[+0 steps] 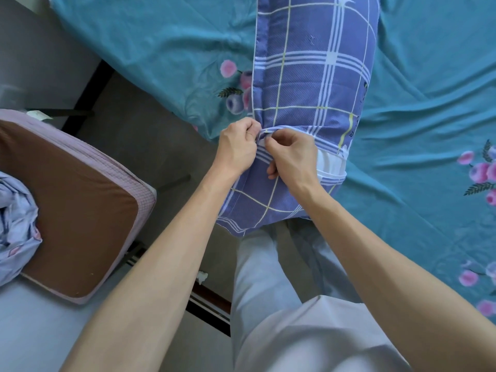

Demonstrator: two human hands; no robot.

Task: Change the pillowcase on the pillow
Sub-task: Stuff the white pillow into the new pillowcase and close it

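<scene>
A long pillow in a blue checked pillowcase (311, 76) lies on the teal bed, its near end hanging over the bed's edge towards my legs. A strip of the white pillow (331, 163) shows through the case's opening on the right side. My left hand (237, 149) pinches the case's fabric at the left end of that opening. My right hand (291, 154) pinches the fabric right beside it, fingers curled. The two hands almost touch. Whether they hold a zip or a button is hidden by the fingers.
The teal bedsheet (429, 89) with pink flowers covers the bed. At the left stands a brown cushion with a pink checked border (80, 200), and a crumpled pale floral cloth (16, 224) lies on it. Grey floor (150, 146) lies between the two.
</scene>
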